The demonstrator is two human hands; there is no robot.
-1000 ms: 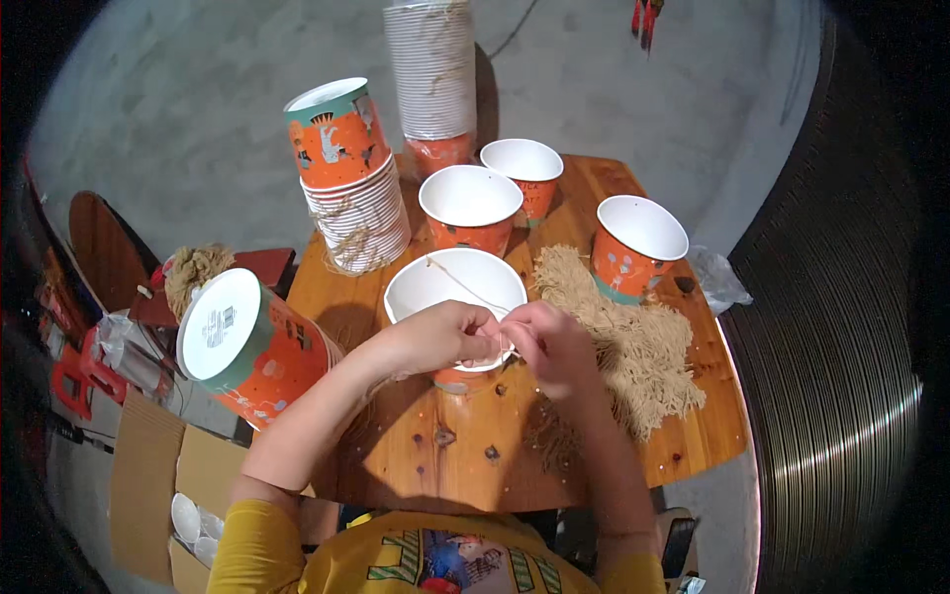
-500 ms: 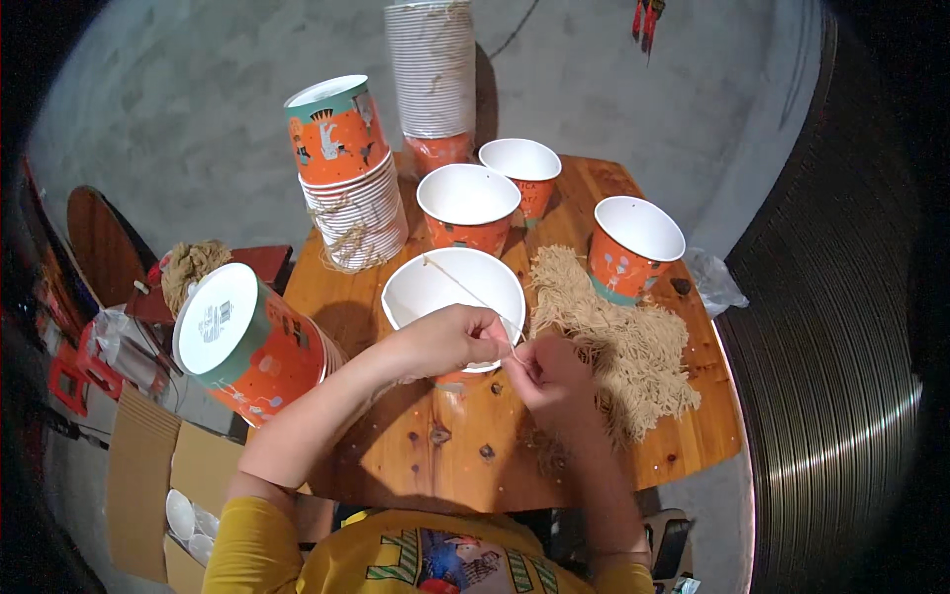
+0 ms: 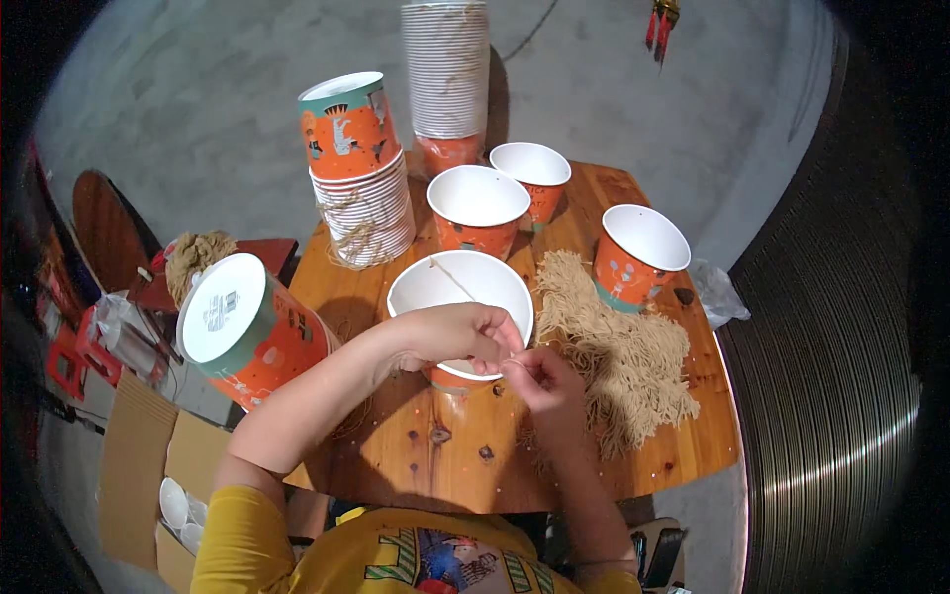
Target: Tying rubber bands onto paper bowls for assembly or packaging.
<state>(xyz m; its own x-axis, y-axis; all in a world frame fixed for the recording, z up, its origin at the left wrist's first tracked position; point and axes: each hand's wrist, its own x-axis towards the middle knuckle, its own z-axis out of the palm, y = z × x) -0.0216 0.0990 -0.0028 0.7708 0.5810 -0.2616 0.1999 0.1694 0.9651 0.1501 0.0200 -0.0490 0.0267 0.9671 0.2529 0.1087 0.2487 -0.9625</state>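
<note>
Over the near right rim of an open paper bucket, white inside and orange outside, my two hands meet fingertip to fingertip. My left hand pinches a thin beige string, which runs up across the bucket's opening to its far rim. Fingers curled, my right hand grips the string close beside the left fingertips. Whether a knot lies between them is too small to tell. Just right of the bucket, a heap of cut beige strings is spread on the wooden table.
Behind stand more open buckets, and another bucket at the heap's far edge. Upside-down bucket stacks rise at the back left and far middle. A tilted stack and a cardboard box are left.
Both hands stay together on the string, with the right fingers turned slightly more upward. The whole scene has shifted a little to the right in the picture.
</note>
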